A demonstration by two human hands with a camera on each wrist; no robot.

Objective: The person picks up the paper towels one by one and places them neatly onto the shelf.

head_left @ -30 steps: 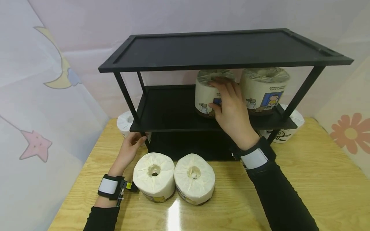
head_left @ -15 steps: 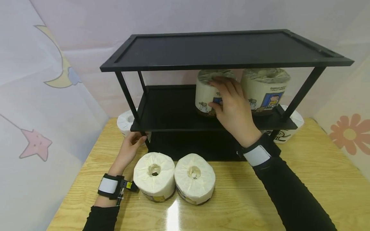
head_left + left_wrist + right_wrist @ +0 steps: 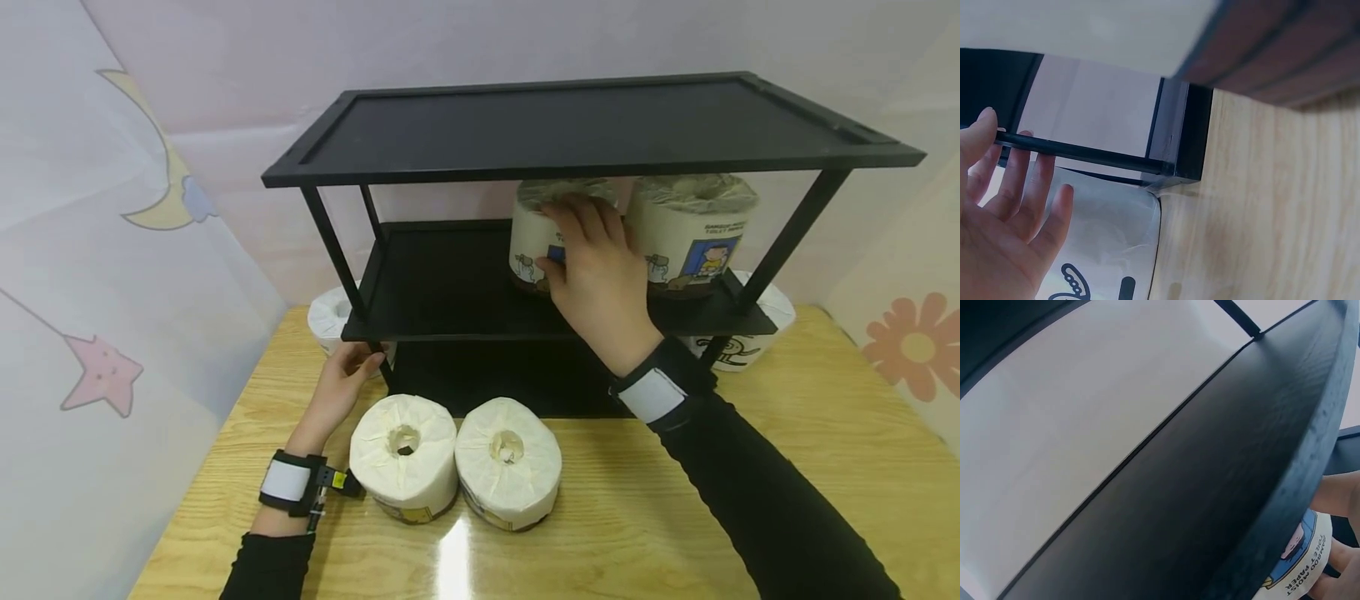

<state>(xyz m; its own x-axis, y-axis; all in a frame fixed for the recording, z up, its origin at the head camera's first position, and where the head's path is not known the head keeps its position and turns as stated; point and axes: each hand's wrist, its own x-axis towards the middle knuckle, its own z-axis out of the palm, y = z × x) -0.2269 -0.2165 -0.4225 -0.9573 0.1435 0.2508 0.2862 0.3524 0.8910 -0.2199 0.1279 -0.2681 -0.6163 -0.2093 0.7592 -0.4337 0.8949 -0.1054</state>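
Observation:
On the middle tier of a black shelf rack [image 3: 457, 275], my right hand [image 3: 603, 287] grips a wrapped toilet paper roll [image 3: 528, 237], fingers over its top and thumb against its printed front. The right wrist view shows part of this roll [image 3: 1310, 556] low at the right, with fingers beside it. A second toilet roll [image 3: 690, 221] stands just right of the held one. My left hand [image 3: 336, 392] holds the rack's front left post [image 3: 1091, 153] between thumb and fingers; in the left wrist view a white roll [image 3: 1116, 225] stands behind those fingers.
Two toilet rolls, a left one [image 3: 375, 454] and a right one [image 3: 517, 492], stand side by side on the wooden table [image 3: 645, 533] before the rack. Another roll [image 3: 324, 321] is at the rack's left, and one [image 3: 772, 308] at its right. The top tier [image 3: 555, 125] overhangs my right hand.
My right forearm has swung outward to the right while the hand stays on the same roll. The left hand keeps its hold on the post. The head view has shifted slightly.

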